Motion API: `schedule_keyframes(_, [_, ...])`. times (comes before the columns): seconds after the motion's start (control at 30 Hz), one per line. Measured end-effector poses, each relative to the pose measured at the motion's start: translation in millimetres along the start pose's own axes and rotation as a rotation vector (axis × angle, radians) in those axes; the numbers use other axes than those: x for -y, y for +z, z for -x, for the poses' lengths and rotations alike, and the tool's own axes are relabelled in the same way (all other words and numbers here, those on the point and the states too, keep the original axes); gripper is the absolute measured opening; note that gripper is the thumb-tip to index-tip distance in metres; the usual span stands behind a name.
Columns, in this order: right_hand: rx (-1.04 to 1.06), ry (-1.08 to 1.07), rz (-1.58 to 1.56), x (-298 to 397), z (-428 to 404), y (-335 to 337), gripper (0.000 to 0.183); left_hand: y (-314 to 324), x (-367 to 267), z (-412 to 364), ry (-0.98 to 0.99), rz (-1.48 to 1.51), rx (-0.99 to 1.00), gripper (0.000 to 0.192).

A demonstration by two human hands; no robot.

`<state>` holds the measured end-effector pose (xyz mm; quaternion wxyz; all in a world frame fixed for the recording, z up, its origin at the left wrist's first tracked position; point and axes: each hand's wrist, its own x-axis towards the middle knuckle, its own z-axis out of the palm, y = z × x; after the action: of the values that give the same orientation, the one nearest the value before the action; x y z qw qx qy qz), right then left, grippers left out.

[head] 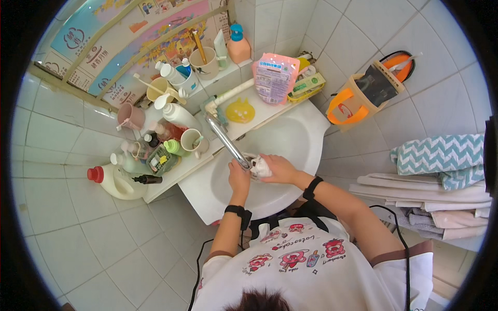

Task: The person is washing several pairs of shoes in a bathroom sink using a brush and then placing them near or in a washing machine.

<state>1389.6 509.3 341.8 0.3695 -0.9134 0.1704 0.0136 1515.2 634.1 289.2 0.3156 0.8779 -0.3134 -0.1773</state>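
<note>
A bunched white cloth (261, 167) with a dark patch is held low over the white washbasin (280, 132). My right hand (281, 168) is closed around its right side. At its left edge my left hand (238, 179) grips it with curled fingers, partly hidden by the tap. The chrome tap spout (227, 142) reaches down between my hands, its end right beside the cloth. Whether water runs from it cannot be made out. Black bands circle both wrists.
Behind the basin, a ledge (194, 157) carries bottles, a mug (194, 140), a yellow soap dish (240, 110) and a pink refill pouch (275, 79). A detergent jug (120, 182) stands left. At right are a hanging bag (360, 97) and folded towels (424, 190).
</note>
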Motion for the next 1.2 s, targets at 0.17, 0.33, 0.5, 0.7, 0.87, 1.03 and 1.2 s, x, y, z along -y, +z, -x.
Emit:
schedule_keyframes(0.17, [0.036,0.095,0.064,9,-5,1,0.083,6,9,-22,-0.24,-0.069,0.108,0.045])
schedule_keyframes(0.33, [-0.041,-0.136,0.144,2,8,21,0.084,12,21,-30,-0.196,-0.339,0.225,0.044])
schedule_keyframes(0.5, [-0.033,-0.119,0.164,-3,17,18,0.083,2,-3,-21,-0.258,-0.371,0.357,0.039])
schedule_keyframes(0.7, [0.045,0.114,0.073,1,26,11,0.081,-4,-6,-21,-0.202,-0.241,0.326,0.026])
schedule_keyframes(0.87, [-0.144,-0.048,0.158,-4,21,-1,0.082,-28,-24,-20,-0.066,-0.238,0.203,0.019])
schedule_keyframes(1.03, [-0.159,-0.158,0.1,22,15,-14,0.077,-39,-6,-23,0.081,-0.372,0.173,0.019])
schedule_keyframes(1.2, [-0.152,-0.2,0.067,21,16,-14,0.077,-48,-9,-14,0.094,-0.361,0.138,0.02])
